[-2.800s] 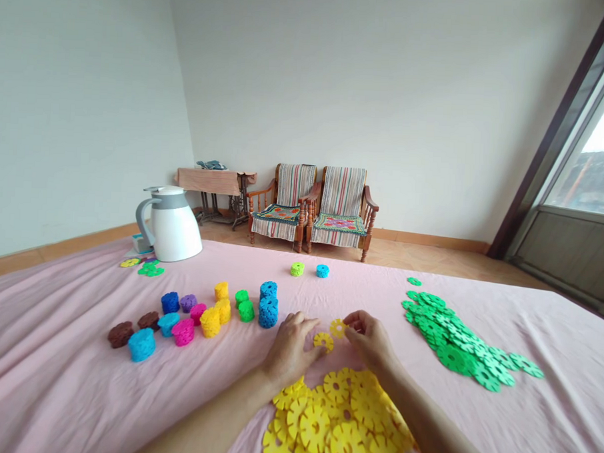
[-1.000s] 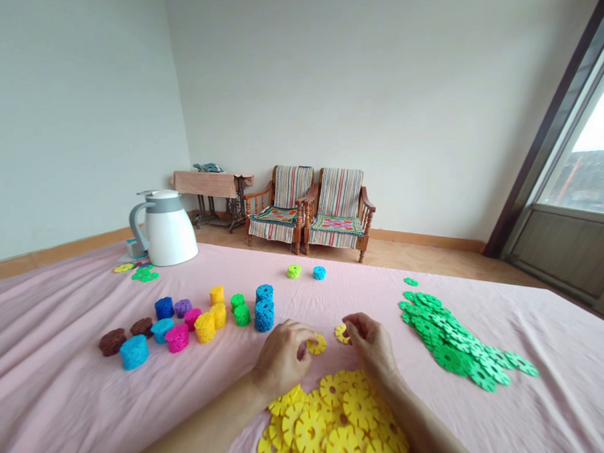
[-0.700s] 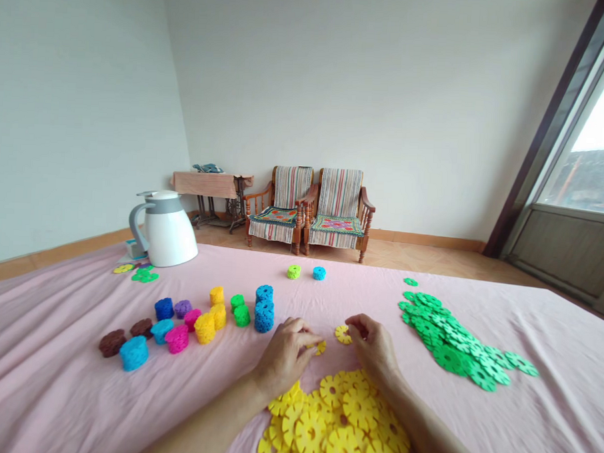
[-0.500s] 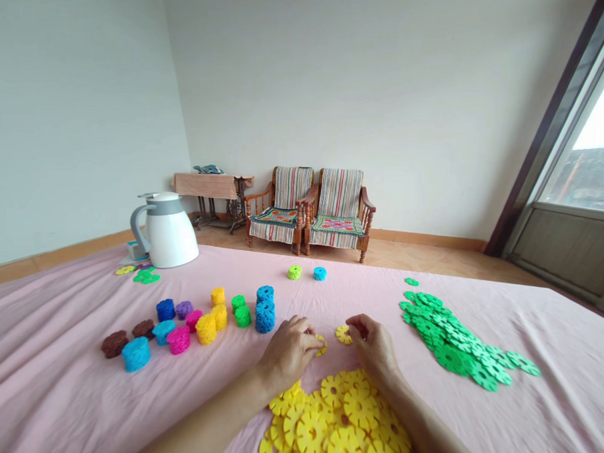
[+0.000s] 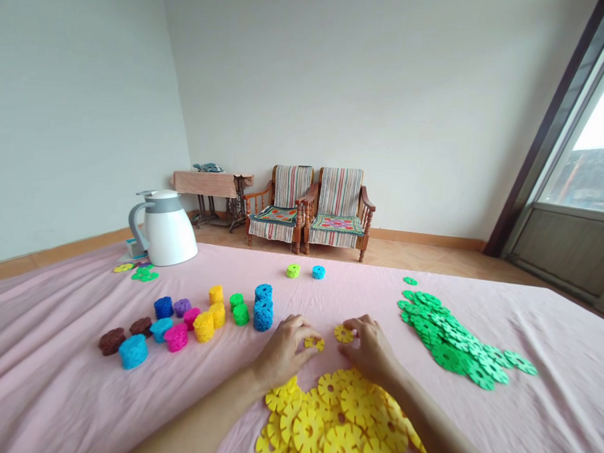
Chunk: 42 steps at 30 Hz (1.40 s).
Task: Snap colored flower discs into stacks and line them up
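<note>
My left hand (image 5: 287, 349) has its thumb and fingers apart around a yellow flower-shaped disc (image 5: 314, 344) lying on the cloth. Just right of that disc is a second yellow disc (image 5: 343, 333), with the thumb and index finger of my right hand (image 5: 369, 346) spread at its right side. Whether the fingertips touch either disc, I cannot tell. Below both hands spreads a loose heap of notched yellow discs (image 5: 344, 415), partly covered by my right forearm.
Stacks of discs stand at left, including blue (image 5: 263, 308), pink (image 5: 176, 337) and brown (image 5: 111, 341). A green pile (image 5: 452, 340) lies right. Small lime (image 5: 293, 271) and blue (image 5: 318, 272) stacks stand farther back. A white jug (image 5: 169, 231) is at the back left.
My left thumb and fingers have parted, showing more of the left yellow disc. My right thumb and index finger have spread beside the other disc. Both discs stay in place.
</note>
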Motion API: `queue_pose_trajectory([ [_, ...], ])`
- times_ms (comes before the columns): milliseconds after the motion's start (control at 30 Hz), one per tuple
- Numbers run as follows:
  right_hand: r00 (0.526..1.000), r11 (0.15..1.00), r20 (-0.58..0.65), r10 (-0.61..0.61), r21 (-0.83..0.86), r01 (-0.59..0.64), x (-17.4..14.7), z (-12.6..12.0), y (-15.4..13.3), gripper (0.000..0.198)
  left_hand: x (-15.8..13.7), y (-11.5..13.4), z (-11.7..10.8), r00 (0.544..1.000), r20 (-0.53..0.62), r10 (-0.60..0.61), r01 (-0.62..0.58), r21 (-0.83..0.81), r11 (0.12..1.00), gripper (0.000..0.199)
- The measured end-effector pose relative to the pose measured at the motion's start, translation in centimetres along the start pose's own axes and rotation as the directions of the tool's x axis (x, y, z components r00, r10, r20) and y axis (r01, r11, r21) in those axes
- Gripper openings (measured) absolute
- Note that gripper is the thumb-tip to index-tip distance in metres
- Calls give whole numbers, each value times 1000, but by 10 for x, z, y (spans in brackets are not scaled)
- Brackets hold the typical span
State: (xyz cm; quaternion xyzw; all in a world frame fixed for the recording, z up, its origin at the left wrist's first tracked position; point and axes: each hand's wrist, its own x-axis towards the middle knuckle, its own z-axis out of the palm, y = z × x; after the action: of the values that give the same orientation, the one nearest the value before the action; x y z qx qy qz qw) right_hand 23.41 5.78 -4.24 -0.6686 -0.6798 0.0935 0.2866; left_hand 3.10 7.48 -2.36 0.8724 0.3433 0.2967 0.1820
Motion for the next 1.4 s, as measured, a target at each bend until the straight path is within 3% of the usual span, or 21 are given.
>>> queue_pose_trajectory([
  [233,1000,999,-19,15,31,-14,1,1,3,22,-3,-9,3,994,-67,-92,83,-125,989,67],
  [400,997,966,18,69,249,-71,2,3,-3,16,-2,-10,3,992,-49,-118,110,-146,983,69],
  [533,992,878,71,107,461,-128,4,5,-18,14,-1,-11,4,989,-56,-139,128,-170,977,72],
  [667,980,804,153,127,563,-192,3,12,-31,18,-2,-13,6,988,-67,-140,126,-180,976,72],
  [767,981,805,162,106,565,-181,3,17,-33,19,-3,-14,6,988,-76,-133,118,-176,977,70],
  [1000,996,916,57,72,391,-89,0,10,-32,20,-2,-12,4,991,-78,-113,99,-157,983,65],
  [1400,997,909,70,30,412,-56,-4,7,-35,22,-2,-11,5,991,-88,-99,84,-153,985,62],
])
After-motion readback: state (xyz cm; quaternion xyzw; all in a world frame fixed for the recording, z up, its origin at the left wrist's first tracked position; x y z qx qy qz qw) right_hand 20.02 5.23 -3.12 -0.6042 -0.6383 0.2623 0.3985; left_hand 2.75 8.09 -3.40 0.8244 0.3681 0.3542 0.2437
